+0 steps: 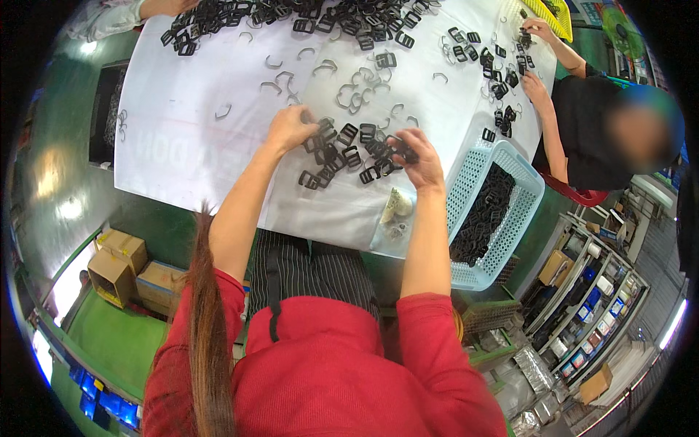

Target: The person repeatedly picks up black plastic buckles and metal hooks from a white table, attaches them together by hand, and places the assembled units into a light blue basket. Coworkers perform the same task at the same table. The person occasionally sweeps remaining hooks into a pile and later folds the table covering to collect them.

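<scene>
A loose cluster of black plastic buckles lies on the white-covered table in front of me. My left hand is at the cluster's left edge, fingers bent together over a buckle; its fingertips partly hide what they pinch. On the right side of the cluster, my right hand curls its fingers round a few black buckles. Beyond my hands, thin curved strips are scattered over the cloth. Beside my right forearm sits a small clear plastic bag with something pale in it.
A light-blue basket full of black pieces stands at the right. A large heap of buckles covers the far side. A co-worker's hands handle buckles at the far right; another person's sleeve shows far left. A yellow basket stands beyond.
</scene>
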Tool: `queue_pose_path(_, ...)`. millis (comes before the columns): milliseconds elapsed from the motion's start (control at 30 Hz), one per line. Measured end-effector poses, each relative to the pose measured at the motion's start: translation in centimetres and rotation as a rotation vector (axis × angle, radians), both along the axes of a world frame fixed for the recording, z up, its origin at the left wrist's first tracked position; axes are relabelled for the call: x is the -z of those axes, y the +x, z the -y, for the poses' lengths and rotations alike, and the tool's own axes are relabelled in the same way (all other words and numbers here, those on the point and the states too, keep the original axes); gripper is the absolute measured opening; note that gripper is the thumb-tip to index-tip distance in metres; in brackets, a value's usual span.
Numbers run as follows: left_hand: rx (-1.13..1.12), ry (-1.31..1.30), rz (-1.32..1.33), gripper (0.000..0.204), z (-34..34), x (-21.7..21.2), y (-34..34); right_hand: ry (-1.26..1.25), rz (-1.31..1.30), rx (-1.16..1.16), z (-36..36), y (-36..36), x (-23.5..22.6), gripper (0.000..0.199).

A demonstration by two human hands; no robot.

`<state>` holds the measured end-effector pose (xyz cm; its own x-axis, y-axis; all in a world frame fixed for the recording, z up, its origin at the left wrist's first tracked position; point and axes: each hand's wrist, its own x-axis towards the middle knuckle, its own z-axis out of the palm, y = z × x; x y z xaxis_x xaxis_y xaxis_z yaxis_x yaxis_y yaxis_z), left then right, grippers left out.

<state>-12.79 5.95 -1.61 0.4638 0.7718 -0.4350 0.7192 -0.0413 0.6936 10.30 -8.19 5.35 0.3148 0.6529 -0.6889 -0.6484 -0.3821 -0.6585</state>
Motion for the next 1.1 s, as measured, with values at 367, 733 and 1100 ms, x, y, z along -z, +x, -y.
queue_pose_path(367,0.096,0.25,-0.213,0.034,4.6,-1.4,0.5,-0.279,1.297,-0.825,-4.1,-5.9,6.5,0.033)
queue_pose_path(733,-0.065,-0.67,0.565,0.017,2.9,-2.5,-6.9,-0.237,0.858,-0.759,-5.2,-7.3,6.9,0.031)
queue_pose_path(1100,-0.201,-0.045,0.084,0.026,8.3,0.5,-3.8,-0.313,1.233,-0.984,-6.2,-10.8,5.5,0.033)
